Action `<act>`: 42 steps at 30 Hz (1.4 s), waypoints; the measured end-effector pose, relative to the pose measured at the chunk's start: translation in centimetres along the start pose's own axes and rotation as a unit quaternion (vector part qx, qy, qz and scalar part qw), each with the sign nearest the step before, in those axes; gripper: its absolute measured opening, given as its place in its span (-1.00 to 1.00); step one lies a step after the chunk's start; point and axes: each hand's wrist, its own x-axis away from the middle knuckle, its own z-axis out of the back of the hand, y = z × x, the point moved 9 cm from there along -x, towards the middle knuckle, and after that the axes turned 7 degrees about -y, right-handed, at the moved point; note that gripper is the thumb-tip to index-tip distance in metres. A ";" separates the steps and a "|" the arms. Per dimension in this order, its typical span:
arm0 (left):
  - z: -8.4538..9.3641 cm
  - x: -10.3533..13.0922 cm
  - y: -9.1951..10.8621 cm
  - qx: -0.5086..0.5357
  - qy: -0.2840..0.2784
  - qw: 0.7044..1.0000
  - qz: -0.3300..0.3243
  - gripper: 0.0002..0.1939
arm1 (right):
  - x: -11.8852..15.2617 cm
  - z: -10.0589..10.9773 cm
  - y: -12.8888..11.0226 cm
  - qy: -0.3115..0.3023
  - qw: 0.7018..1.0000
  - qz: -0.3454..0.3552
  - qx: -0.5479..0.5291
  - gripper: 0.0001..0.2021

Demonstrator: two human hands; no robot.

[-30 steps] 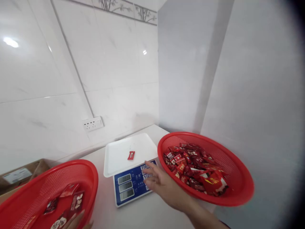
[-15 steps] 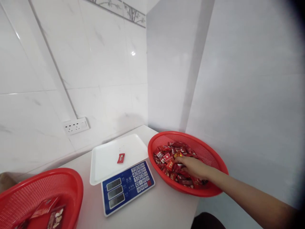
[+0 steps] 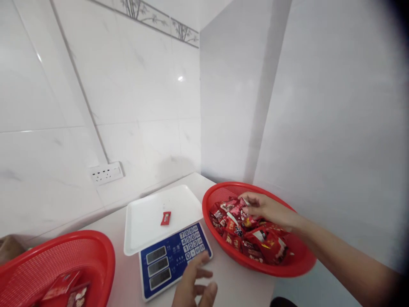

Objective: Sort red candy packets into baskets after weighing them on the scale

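Note:
My right hand (image 3: pixel 266 209) reaches into the right red basket (image 3: pixel 220 186), thumb and fingers closed on a pinkish-red wrapped candy (image 3: pixel 238 208). Under and around it lie many red wrapped candies (image 3: pixel 233 243), with a larger red packet (image 3: pixel 275 245) below my palm. My left hand (image 3: pixel 195 285) is over the lower right part of the weighing scale (image 3: pixel 174 247), fingers curved and apart, holding nothing. On the scale's white tray (image 3: pixel 143 217) rests one small red candy (image 3: pixel 165 218). The digits on the scale's displays are too faint to read.
Another red basket (image 3: pixel 110 251) stands at the lower left with a few red packets (image 3: pixel 62 285) inside. Tiled wall and a socket (image 3: pixel 107 172) are behind the white table (image 3: pixel 121 273). A smooth pale wall (image 3: pixel 319 128) borders the right basket.
My left hand has come into view from below. My right hand has lifted from deep among the candies, and the pile has been stirred, with a larger red packet now on top.

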 end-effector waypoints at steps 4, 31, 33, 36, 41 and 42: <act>-0.7 -1.7 1.3 0.234 0.020 0.971 0.042 -0.34 | 0.7 -6.2 -3.8 -0.097 0.993 0.025 -0.057 -0.81; 6.4 -1.0 3.7 0.052 0.055 0.996 0.037 -0.79 | -5.7 -16.8 -5.3 -0.129 0.988 0.044 -0.071 -0.63; 5.7 -0.8 4.2 0.001 0.042 0.999 0.024 -0.83 | -4.9 -17.1 -5.0 -0.139 0.988 0.036 -0.048 -0.67; 4.9 -0.6 4.3 0.003 0.021 1.000 0.022 -0.86 | -4.2 -17.3 -4.1 -0.160 0.985 -0.008 -0.060 -0.67; 5.3 -0.9 4.0 0.009 0.040 0.999 0.023 -0.79 | -4.2 -16.8 -4.5 -0.148 0.989 0.004 0.020 -0.64; 6.0 -0.8 4.1 -0.010 0.071 0.997 0.017 -0.77 | -4.4 -16.5 -4.7 -0.128 0.991 0.012 0.033 -0.64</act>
